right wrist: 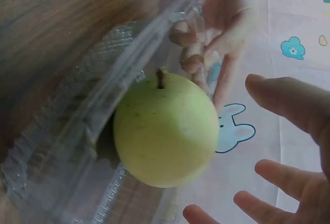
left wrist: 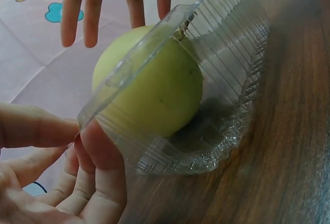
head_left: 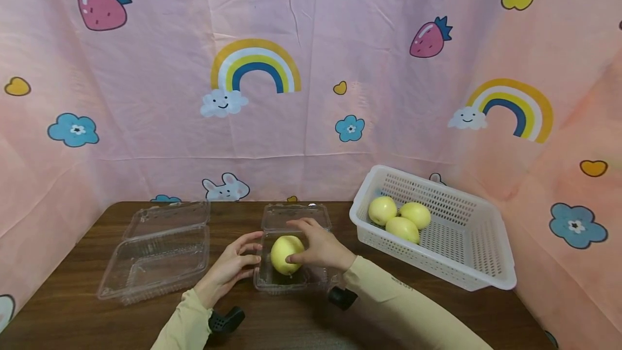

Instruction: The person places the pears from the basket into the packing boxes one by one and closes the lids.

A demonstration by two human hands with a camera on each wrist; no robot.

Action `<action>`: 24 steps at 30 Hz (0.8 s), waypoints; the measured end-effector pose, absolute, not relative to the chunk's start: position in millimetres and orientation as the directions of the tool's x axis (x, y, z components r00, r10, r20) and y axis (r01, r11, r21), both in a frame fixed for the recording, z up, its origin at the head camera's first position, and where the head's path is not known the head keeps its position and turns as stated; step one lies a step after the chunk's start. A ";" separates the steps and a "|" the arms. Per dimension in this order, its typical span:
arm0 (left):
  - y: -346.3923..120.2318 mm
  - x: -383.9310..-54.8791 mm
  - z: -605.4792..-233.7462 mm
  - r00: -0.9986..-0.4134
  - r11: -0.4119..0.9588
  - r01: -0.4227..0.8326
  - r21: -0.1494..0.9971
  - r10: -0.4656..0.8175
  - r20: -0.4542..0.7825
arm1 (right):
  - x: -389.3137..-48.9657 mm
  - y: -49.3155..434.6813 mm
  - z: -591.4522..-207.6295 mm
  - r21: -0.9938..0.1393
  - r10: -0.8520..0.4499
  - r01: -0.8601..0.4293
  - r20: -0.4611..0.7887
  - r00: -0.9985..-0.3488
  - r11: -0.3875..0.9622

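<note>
A round yellow-green apple [head_left: 285, 256] with a short brown stem sits in the left part of a small clear plastic clamshell box [head_left: 313, 281], whose lid [head_left: 295, 217] stands raised behind. At the box's left side, my left hand [head_left: 230, 267] pinches the rim between thumb and fingers, as the left wrist view shows close up. My right hand [head_left: 319, 246] hovers over the apple from the right. Its fingers [right wrist: 281, 180] are spread and loosely bent, apart from the fruit in the right wrist view.
To the right stands a white perforated plastic basket [head_left: 466, 280] with three more apples [head_left: 402, 229] grouped at its left end. A larger clear clamshell box [head_left: 157, 271] lies unfolded at the left. Beneath everything is a dark wooden table [head_left: 272, 323], with a patterned pink cloth [head_left: 170, 69] behind.
</note>
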State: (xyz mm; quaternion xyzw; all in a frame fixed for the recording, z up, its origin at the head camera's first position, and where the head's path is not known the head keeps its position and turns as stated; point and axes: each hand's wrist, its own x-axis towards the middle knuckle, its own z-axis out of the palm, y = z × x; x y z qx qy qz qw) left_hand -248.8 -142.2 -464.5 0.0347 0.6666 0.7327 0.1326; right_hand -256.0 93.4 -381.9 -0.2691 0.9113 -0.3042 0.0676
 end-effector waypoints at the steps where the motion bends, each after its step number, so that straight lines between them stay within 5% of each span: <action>1: -142.1 -249.3 -464.3 -0.963 -0.078 -0.150 0.986 0.236 -0.128 | -256.8 94.6 -380.9 -0.593 -0.535 -0.453 0.044 -0.844 0.665; 24: -141.5 -247.9 -462.6 -0.966 -0.085 -0.150 0.985 0.227 -0.128 | -252.9 133.7 -344.9 -0.678 -0.467 -0.356 0.022 -0.884 0.643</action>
